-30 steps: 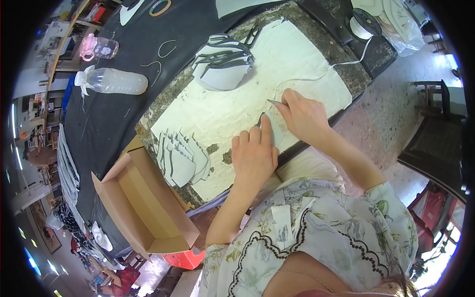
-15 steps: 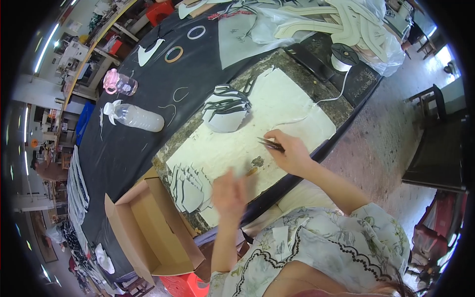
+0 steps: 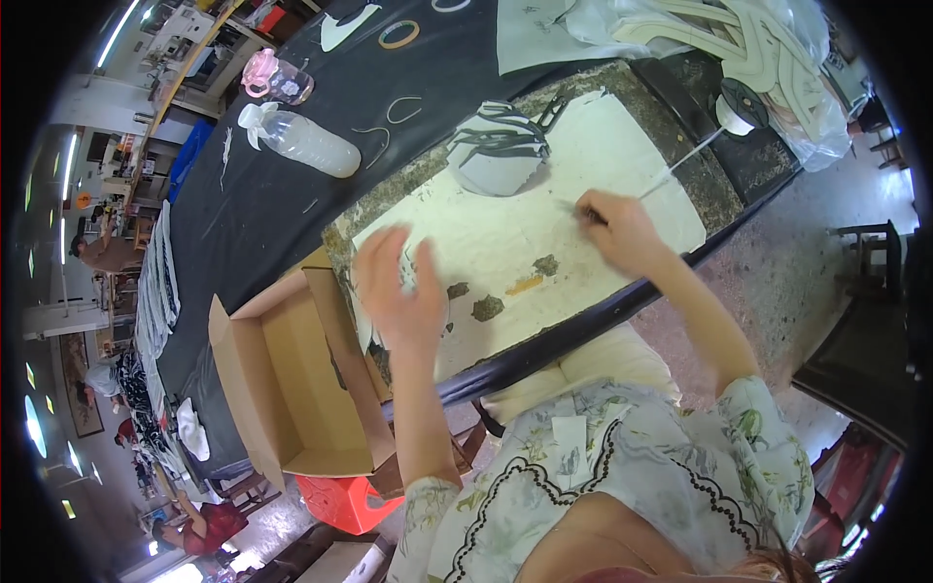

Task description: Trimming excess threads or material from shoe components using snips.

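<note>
My left hand [image 3: 400,291] is over the left end of a white work sheet [image 3: 622,155], with fingers apart and smeared by motion. Beneath it, mostly hidden, lie pale cut pieces with dark strips [image 3: 374,335]. My right hand [image 3: 627,233] is closed above the right half of the sheet, around a small dark pointed tool [image 3: 591,218]. Its two thin points showed half a second ago; whether it is tweezers or thread snips I cannot tell. Near the sheet's far edge sits a pile of grey-white pieces with black strips [image 3: 498,151].
An open cardboard box [image 3: 301,379] stands left of the board. Beyond are a large bottle [image 3: 309,144], a pink-lidded bottle [image 3: 282,80] and a tape roll [image 3: 398,35]. A spool [image 3: 742,105] with white tape and cream curved pieces [image 3: 719,39] lie far right.
The view has shifted, so the table sits higher and further right. My left hand has moved to the pieces at the sheet's left end, fingers spreading. My right hand still holds the dark tool.
</note>
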`<action>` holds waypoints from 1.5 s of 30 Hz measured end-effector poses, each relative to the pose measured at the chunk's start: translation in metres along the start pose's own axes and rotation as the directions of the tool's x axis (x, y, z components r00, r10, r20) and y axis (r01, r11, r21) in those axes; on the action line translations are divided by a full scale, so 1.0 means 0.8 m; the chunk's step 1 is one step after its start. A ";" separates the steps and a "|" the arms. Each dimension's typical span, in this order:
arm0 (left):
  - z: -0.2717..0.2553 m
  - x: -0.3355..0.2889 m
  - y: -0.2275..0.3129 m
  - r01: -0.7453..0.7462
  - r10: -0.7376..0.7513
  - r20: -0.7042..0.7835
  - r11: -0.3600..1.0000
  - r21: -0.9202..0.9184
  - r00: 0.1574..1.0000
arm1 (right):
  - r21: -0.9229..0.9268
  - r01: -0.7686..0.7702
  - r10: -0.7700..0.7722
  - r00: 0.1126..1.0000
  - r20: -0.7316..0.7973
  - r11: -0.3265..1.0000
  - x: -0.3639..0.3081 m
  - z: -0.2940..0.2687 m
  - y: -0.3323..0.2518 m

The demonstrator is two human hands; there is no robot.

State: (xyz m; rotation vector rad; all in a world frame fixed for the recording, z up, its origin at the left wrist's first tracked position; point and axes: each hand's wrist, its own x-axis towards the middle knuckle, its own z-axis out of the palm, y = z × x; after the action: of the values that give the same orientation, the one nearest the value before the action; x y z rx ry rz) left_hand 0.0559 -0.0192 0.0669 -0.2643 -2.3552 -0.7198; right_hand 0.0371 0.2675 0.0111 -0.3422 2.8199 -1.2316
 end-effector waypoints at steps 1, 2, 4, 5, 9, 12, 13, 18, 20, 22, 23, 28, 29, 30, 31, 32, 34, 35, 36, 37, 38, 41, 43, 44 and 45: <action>0.029 0.015 0.009 0.085 -0.070 0.096 0.983 -0.161 0.993 | 0.022 0.009 -0.009 1.000 0.017 1.000 -0.007 0.009 -0.013; 0.059 0.027 0.007 0.067 -0.049 0.105 0.982 -0.179 0.993 | 0.045 0.027 -0.028 0.999 0.034 0.999 -0.019 0.015 -0.032; 0.102 0.033 -0.009 0.015 0.002 0.085 0.979 -0.203 0.996 | 0.020 0.133 -0.134 0.981 0.142 0.991 -0.033 0.017 -0.056; 0.115 0.028 -0.015 0.074 -0.052 0.214 0.993 -0.095 0.976 | -0.008 0.182 -0.177 0.965 0.195 0.983 -0.041 0.021 -0.062; 0.136 0.017 0.002 0.101 -0.099 0.235 0.995 0.003 0.967 | -0.118 0.591 -0.596 0.803 -0.007 0.798 -0.067 0.016 -0.086; 0.138 0.013 0.013 0.105 -0.094 0.225 0.994 -0.041 0.970 | 0.128 0.717 -0.722 0.692 -0.003 0.686 -0.060 -0.001 -0.125; 0.133 0.012 0.014 0.111 -0.100 0.227 0.993 -0.035 0.969 | 0.345 0.584 -0.645 0.758 0.090 0.735 -0.058 -0.001 -0.130; 0.070 -0.036 0.043 0.765 -0.477 0.601 0.453 -0.458 0.642 | 0.846 -0.261 -0.236 0.884 0.403 0.466 -0.041 -0.016 -0.099; 0.059 -0.083 0.048 0.757 -0.495 0.590 0.541 -0.365 0.638 | 0.826 -0.395 0.027 0.907 0.421 0.401 -0.039 -0.031 -0.095; 0.062 -0.098 0.053 0.024 -0.015 0.195 0.999 -0.043 0.981 | 0.857 -0.350 0.139 0.937 0.322 0.377 -0.025 -0.035 -0.056; 0.060 -0.117 0.053 0.161 -0.144 0.176 0.984 -0.083 0.974 | 0.855 -0.310 0.189 0.949 0.252 0.416 -0.019 -0.034 -0.043; 0.052 -0.150 0.060 -0.092 0.123 0.324 0.990 -0.110 0.938 | 0.630 -0.281 0.167 0.958 0.235 0.724 0.003 0.010 -0.031; 0.052 -0.151 0.061 -0.105 0.136 0.335 0.989 -0.108 0.932 | 0.558 -0.310 0.155 0.939 0.308 0.769 0.008 0.020 -0.032; 0.050 -0.154 0.062 -0.115 0.145 0.349 0.988 -0.105 0.926 | 0.482 -0.336 0.150 0.911 0.384 0.809 0.012 0.028 -0.038; 0.048 -0.156 0.062 -0.102 0.132 0.349 0.989 -0.104 0.928 | 0.446 -0.403 0.200 0.878 0.434 0.799 0.016 0.027 -0.054; 0.046 -0.158 0.063 -0.106 0.130 0.359 0.991 -0.087 0.924 | 0.438 -0.409 0.203 0.873 0.444 0.801 0.018 0.037 -0.059; 0.043 -0.161 0.065 -0.100 0.119 0.370 0.992 -0.070 0.922 | 0.305 -0.148 0.023 0.926 0.377 0.941 0.017 0.054 -0.065; 0.044 -0.163 0.066 -0.099 0.113 0.357 0.993 -0.057 0.927 | 0.300 -0.153 0.027 0.922 0.385 0.942 0.015 0.054 -0.067; 0.045 -0.164 0.065 -0.096 0.103 0.342 0.995 -0.036 0.934 | 0.290 -0.238 0.094 0.895 0.435 0.927 0.015 0.055 -0.068; 0.045 -0.164 0.064 -0.085 0.090 0.342 0.996 -0.030 0.935 | 0.276 -0.323 0.160 0.861 0.483 0.905 0.015 0.056 -0.068; 0.044 -0.163 0.063 -0.080 0.087 0.343 0.996 -0.034 0.935 | 0.272 -0.324 0.158 0.856 0.493 0.906 0.014 0.057 -0.066; 0.042 -0.163 0.064 -0.064 0.076 0.343 0.997 -0.047 0.936 | 0.459 -0.471 0.198 0.828 0.524 0.753 0.004 0.056 -0.068; 0.043 -0.163 0.062 -0.058 0.074 0.345 0.997 -0.056 0.936 | 0.390 -0.424 0.208 0.848 0.487 0.817 0.003 0.055 -0.073; 0.043 -0.162 0.060 -0.047 0.067 0.336 0.997 -0.067 0.939 | 0.390 -0.430 0.211 0.845 0.492 0.814 0.005 0.056 -0.073; 0.044 -0.161 0.059 -0.040 0.066 0.326 0.996 -0.084 0.943 | 0.360 -0.438 0.228 0.837 0.497 0.824 0.007 0.056 -0.073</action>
State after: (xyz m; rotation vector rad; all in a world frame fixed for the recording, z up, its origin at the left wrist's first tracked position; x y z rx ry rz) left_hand 0.1535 0.0395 -0.0178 -0.5148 -2.6252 -0.7908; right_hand 0.0482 0.1952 0.0234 -0.0582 2.0135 -1.4610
